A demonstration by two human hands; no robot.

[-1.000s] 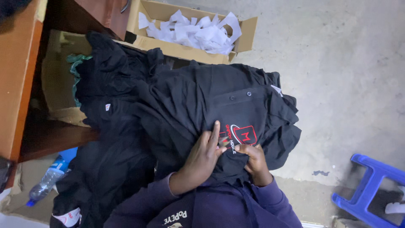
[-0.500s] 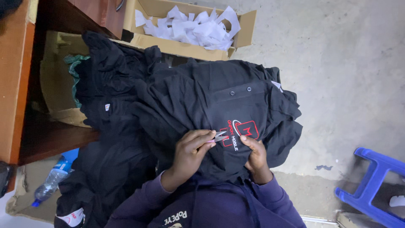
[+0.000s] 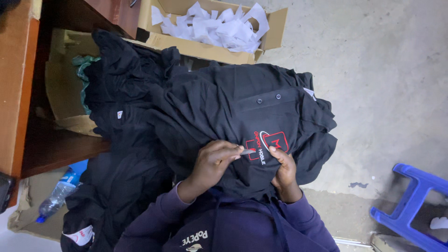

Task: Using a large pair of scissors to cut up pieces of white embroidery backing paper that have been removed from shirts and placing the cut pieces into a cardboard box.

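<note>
The left hand pinches a small thin metal tool in its grip, tip touching the red-and-white embroidered emblem on a black buttoned polo shirt draped over the person's lap. The right hand grips the fabric just beside the emblem. More black garments lie heaped to the left, and a cardboard box of white paper scraps sits beyond.

A black shirt is showing a red-and-white emblem. White paper scraps are filling a tan cardboard box. A blue stool is standing on grey floor; the sleeves are looking dark purple.
</note>
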